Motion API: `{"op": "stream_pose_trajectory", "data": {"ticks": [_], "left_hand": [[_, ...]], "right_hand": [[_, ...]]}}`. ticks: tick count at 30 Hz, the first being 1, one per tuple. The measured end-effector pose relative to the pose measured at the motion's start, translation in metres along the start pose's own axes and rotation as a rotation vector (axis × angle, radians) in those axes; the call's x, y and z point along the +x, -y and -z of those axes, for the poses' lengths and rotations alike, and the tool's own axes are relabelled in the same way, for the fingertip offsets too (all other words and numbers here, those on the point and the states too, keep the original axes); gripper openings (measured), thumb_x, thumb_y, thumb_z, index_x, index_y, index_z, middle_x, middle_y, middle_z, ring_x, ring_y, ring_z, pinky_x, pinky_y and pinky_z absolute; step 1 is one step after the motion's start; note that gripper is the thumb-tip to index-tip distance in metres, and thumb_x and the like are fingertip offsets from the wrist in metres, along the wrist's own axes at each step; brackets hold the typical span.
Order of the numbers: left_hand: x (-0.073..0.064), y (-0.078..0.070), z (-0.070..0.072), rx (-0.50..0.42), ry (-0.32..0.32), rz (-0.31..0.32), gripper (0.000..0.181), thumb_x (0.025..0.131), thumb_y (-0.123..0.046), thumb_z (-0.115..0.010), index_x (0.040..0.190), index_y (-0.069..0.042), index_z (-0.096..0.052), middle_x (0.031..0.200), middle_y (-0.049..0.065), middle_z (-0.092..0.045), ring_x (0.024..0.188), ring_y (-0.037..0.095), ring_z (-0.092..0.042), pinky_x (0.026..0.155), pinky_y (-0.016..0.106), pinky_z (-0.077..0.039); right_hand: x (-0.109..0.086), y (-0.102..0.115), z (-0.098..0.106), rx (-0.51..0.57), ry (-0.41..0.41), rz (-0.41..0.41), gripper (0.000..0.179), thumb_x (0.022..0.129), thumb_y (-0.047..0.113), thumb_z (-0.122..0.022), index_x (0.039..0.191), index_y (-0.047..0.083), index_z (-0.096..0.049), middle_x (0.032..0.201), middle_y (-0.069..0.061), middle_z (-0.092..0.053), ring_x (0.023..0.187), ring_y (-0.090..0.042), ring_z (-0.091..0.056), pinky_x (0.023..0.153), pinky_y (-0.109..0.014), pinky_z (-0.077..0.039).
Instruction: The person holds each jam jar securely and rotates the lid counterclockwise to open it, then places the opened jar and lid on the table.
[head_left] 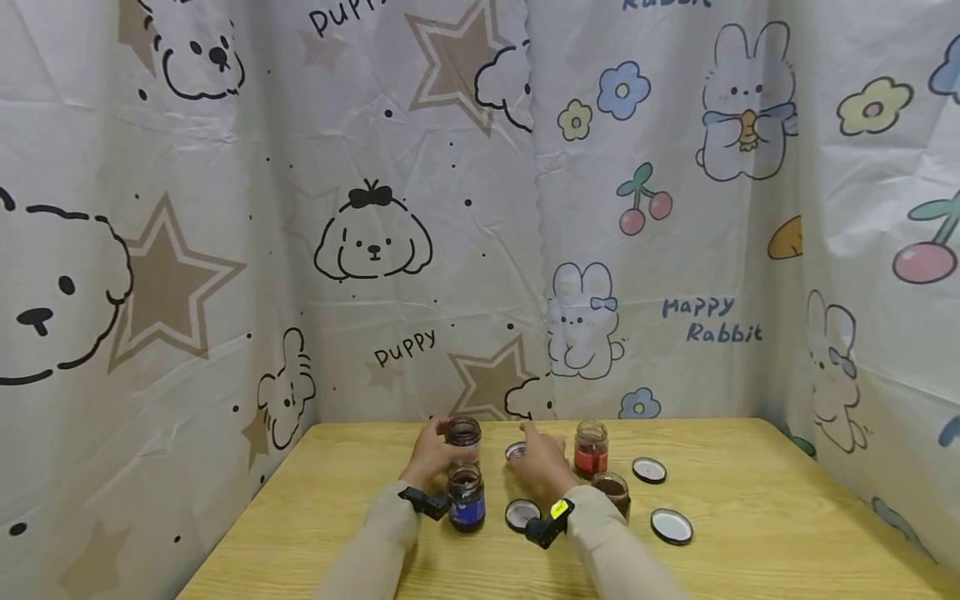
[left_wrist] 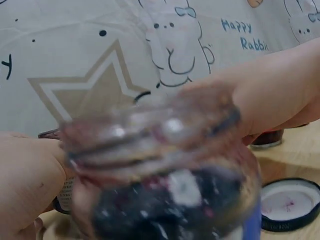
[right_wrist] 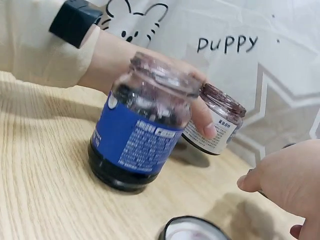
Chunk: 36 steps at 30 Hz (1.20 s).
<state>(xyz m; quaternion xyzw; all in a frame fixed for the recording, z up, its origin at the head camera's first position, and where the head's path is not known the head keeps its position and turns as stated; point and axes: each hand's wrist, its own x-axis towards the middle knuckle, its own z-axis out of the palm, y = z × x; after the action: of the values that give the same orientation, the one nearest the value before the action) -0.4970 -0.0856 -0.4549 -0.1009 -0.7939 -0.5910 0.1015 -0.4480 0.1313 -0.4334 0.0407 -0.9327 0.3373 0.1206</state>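
My left hand (head_left: pixel 427 457) holds an uncapped glass jar (head_left: pixel 464 432) at the back of the table; its white label (right_wrist: pixel 220 131) shows in the right wrist view. Just in front stands a second uncapped jar (head_left: pixel 468 505), blue-labelled with dark contents, which fills the left wrist view blurrily. My right hand (head_left: pixel 542 463) pinches a jar lid (head_left: pixel 514 451) by its edge, right of the held jar. Most of that lid is hidden by the hand in the right wrist view. Another lid (head_left: pixel 522 516) lies on the table right of the blue-labelled jar.
To the right are an uncapped red-labelled jar (head_left: pixel 591 450) and another open jar (head_left: pixel 613 492), partly behind my right forearm. Two lids (head_left: pixel 648 470) lie beyond them on the wooden table (head_left: pixel 750 500). A printed curtain (head_left: pixel 480 208) surrounds the table's back and sides.
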Motion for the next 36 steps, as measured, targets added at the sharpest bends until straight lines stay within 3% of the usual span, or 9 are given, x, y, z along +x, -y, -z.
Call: {"op": "stream_pose_trajectory", "data": {"ticks": [8,13,23,31,36], "left_hand": [[-0.004,0.008,-0.008,0.018,-0.02,-0.03,0.077,0.063,-0.001,-0.096,0.13,0.003,-0.057,0.122,0.019,-0.062,0.115,0.039,-0.058,0.097,0.055,-0.048],[-0.004,0.01,-0.009,0.045,-0.023,-0.033,0.077,0.064,-0.001,-0.097,0.13,0.003,-0.058,0.124,0.02,-0.062,0.117,0.041,-0.058,0.098,0.056,-0.048],[-0.005,0.012,-0.009,0.082,-0.015,-0.053,0.069,0.068,-0.004,-0.096,0.126,0.002,-0.059,0.123,0.02,-0.064,0.114,0.042,-0.061,0.096,0.055,-0.051],[-0.005,0.013,-0.011,0.165,0.006,-0.07,0.067,0.07,-0.013,-0.095,0.125,0.002,-0.059,0.121,0.019,-0.066,0.112,0.038,-0.062,0.096,0.055,-0.049],[-0.006,0.012,-0.012,0.187,0.004,-0.071,0.072,0.069,-0.017,-0.095,0.128,0.002,-0.057,0.118,0.02,-0.067,0.11,0.039,-0.063,0.096,0.055,-0.049]], "right_hand": [[-0.003,-0.009,-0.014,0.003,-0.021,-0.01,0.074,0.08,0.018,-0.087,0.143,0.003,-0.051,0.12,-0.026,-0.067,0.115,-0.052,-0.051,0.092,-0.06,-0.043],[-0.002,-0.01,-0.021,0.001,-0.019,-0.034,0.073,0.082,0.023,-0.085,0.144,0.004,-0.051,0.122,-0.025,-0.065,0.114,-0.052,-0.052,0.086,-0.062,-0.045],[-0.004,-0.008,-0.025,-0.007,-0.031,-0.02,0.067,0.085,0.023,-0.084,0.141,0.003,-0.054,0.12,-0.026,-0.065,0.112,-0.051,-0.056,0.087,-0.063,-0.045],[-0.005,-0.011,-0.027,0.012,-0.052,0.008,0.065,0.079,0.012,-0.087,0.135,0.0,-0.056,0.113,-0.028,-0.06,0.106,-0.045,-0.06,0.089,-0.057,-0.05],[-0.006,-0.009,-0.028,0.019,-0.049,0.006,0.063,0.082,0.011,-0.083,0.136,-0.002,-0.055,0.115,-0.028,-0.062,0.106,-0.044,-0.062,0.09,-0.056,-0.05]]}}
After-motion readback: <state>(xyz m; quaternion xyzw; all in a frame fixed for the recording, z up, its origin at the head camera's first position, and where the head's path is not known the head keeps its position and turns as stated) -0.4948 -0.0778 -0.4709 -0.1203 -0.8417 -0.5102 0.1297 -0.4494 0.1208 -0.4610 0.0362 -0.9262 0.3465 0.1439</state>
